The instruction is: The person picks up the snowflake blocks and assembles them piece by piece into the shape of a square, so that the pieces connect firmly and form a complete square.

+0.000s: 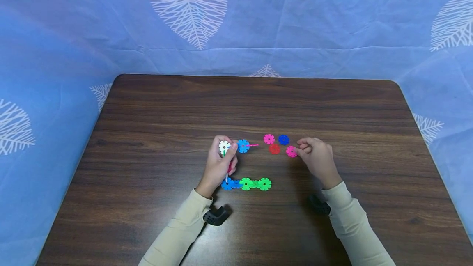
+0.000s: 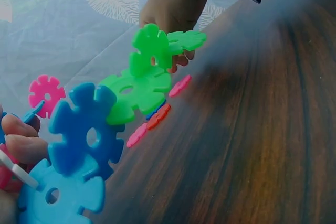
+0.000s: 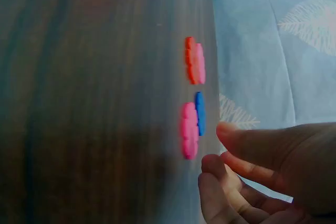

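Note:
My left hand (image 1: 220, 162) grips a joined build of notched plastic snowflake discs. From it stick out a white disc (image 1: 224, 147), a light blue disc (image 1: 243, 145) with a pink disc (image 2: 47, 96) at its end, and a lower arm of blue discs (image 2: 86, 129) and green discs (image 1: 265, 184). The palm and fingers hide some of the joints. My right hand (image 1: 317, 157) hovers beside a loose pink disc (image 1: 291, 151) on the table. In the right wrist view a gap shows between its thumb and loosely bent fingers, with nothing held there.
Close to that pink disc lie a red disc (image 1: 274, 149), a dark blue disc (image 1: 283, 140) and another pink disc (image 1: 269, 138), flat on the brown wooden table (image 1: 184, 106). A blue leaf-patterned cloth (image 1: 314, 19) hangs behind the table's far edge.

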{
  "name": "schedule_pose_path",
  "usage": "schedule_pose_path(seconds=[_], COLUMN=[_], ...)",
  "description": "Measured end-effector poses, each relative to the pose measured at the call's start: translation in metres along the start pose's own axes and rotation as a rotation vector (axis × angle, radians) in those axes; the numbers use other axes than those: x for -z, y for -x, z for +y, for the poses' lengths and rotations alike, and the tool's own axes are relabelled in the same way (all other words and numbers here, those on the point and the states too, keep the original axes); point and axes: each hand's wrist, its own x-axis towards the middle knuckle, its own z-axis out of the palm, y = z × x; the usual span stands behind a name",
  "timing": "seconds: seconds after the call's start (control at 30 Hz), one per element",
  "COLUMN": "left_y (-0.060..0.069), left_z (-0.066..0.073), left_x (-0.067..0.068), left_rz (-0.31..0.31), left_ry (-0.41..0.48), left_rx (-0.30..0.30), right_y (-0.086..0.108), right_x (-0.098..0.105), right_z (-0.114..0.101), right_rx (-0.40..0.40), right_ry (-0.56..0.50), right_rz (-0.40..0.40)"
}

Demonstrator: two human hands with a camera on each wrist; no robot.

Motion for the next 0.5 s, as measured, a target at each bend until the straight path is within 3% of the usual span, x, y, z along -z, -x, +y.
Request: schedule_pose_path(seconds=[0.2, 0.5], left_y=[-0.0002, 0.0002], left_z=[0.0001, 0.0007], left_x=[-0.0005, 0.0002], left_rz=[-0.010, -0.012], left_ry=[0.004, 0.005], left_rx=[0.007, 0.006], right_y=[0.0011, -0.0008], right_x=[-0.0071, -0.0107], right_z=[0.0059, 0.0017], right_rx=[-0.053, -0.117], right_ry=[0.028, 0.056], right_rz=[-0.067, -0.094])
